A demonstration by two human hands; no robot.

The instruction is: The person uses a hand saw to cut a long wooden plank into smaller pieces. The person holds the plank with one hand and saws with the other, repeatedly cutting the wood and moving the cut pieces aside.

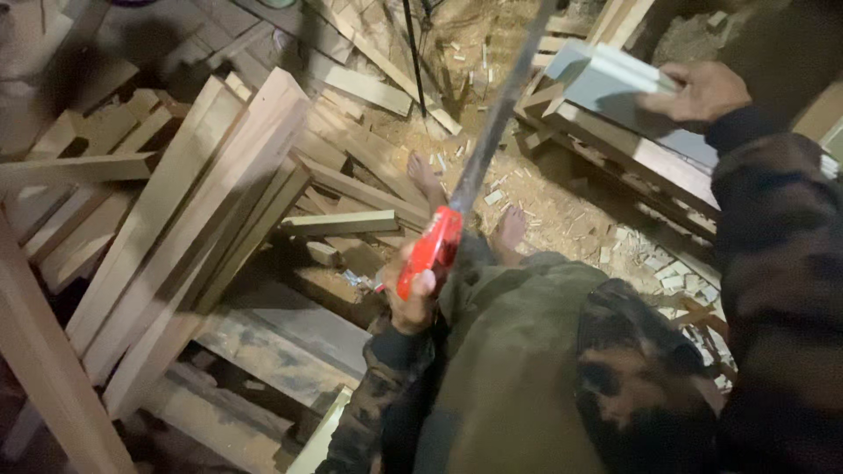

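Left hand (411, 298) fingers wrap the handsaw's (457, 189) red handle; the long blade appears stiff, light. Right hand (698, 92) fingers press the grey block (606, 83), rigid, gripped at its edge.

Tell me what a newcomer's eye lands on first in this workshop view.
The red saw handle at centre, gripped by the left hand, with its long blade running up and away. At upper right, the right hand rests on a pale grey board lying across a stack of timber. Leaning planks fill the left side, and bare feet stand among sawdust and offcuts.
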